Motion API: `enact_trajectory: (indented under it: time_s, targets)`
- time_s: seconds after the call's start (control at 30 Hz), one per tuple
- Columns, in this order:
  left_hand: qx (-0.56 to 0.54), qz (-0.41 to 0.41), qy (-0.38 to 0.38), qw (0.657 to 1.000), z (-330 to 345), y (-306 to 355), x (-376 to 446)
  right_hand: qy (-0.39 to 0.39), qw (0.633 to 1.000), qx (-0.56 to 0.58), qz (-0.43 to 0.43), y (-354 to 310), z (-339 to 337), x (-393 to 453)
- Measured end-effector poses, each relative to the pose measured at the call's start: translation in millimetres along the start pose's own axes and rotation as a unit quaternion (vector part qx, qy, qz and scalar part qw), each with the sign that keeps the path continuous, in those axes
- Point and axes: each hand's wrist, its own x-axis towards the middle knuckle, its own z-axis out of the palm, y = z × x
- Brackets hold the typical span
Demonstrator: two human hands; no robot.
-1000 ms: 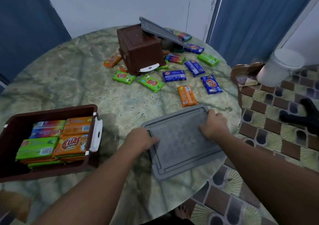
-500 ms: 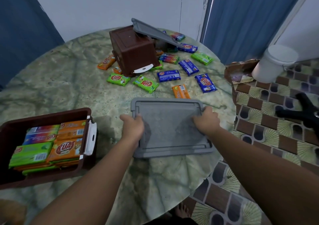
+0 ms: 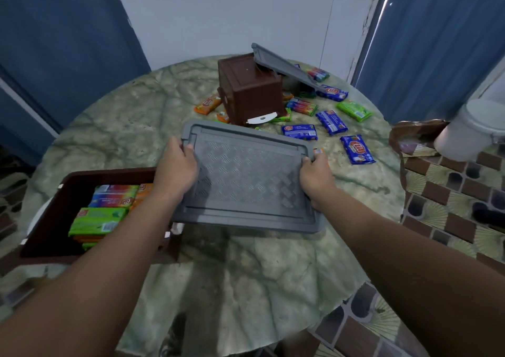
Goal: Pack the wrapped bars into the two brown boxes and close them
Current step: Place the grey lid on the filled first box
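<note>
A grey rectangular lid (image 3: pixel 248 176) hangs above the middle of the table, held level between both hands. My left hand (image 3: pixel 177 165) grips its left edge and my right hand (image 3: pixel 315 174) grips its right edge. At the left, an open brown box (image 3: pixel 82 176) holds stacked wrapped bars (image 3: pixel 101 220) in green, orange and rainbow wrappers; my left forearm covers its right side. A second brown box (image 3: pixel 246 91) lies tipped over at the back with its grey lid (image 3: pixel 284 68) propped against it. Several loose bars, among them a blue one (image 3: pixel 356 148), are scattered around it.
The round marble table (image 3: pixel 246 269) ends close on the right, where a tiled floor (image 3: pixel 451 192) begins. A white lidded bucket (image 3: pixel 472 129) stands on the floor at the right beside blue curtains.
Both hands have lifted the grey lid off the table and carried it left, toward the open brown box.
</note>
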Motion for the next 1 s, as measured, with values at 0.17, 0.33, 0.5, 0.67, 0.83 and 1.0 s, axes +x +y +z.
enact_trajectory:
  time_s: [0.17,0.33,0.5,0.67,0.83,1.0]
  targets:
    - [0.101,0.024,0.031,0.994,-61,-32,21,-0.04,0.999,0.002,0.001,-36,60,-24]
    - [0.125,0.017,0.034,0.991,-112,-86,46,-0.047,0.998,-0.007,-0.033,-60,120,-52]
    - [0.147,0.013,0.011,0.989,-153,-147,73,-0.065,0.995,-0.052,-0.056,-73,174,-80]
    - [0.154,0.001,-0.013,0.988,-173,-184,83,-0.083,0.984,-0.127,-0.088,-73,203,-99]
    - [0.183,-0.022,-0.022,0.983,-180,-209,79,-0.086,0.97,-0.191,-0.12,-69,219,-108]
    - [0.217,-0.018,-0.003,0.976,-178,-232,73,-0.09,0.959,-0.229,-0.142,-70,220,-108]
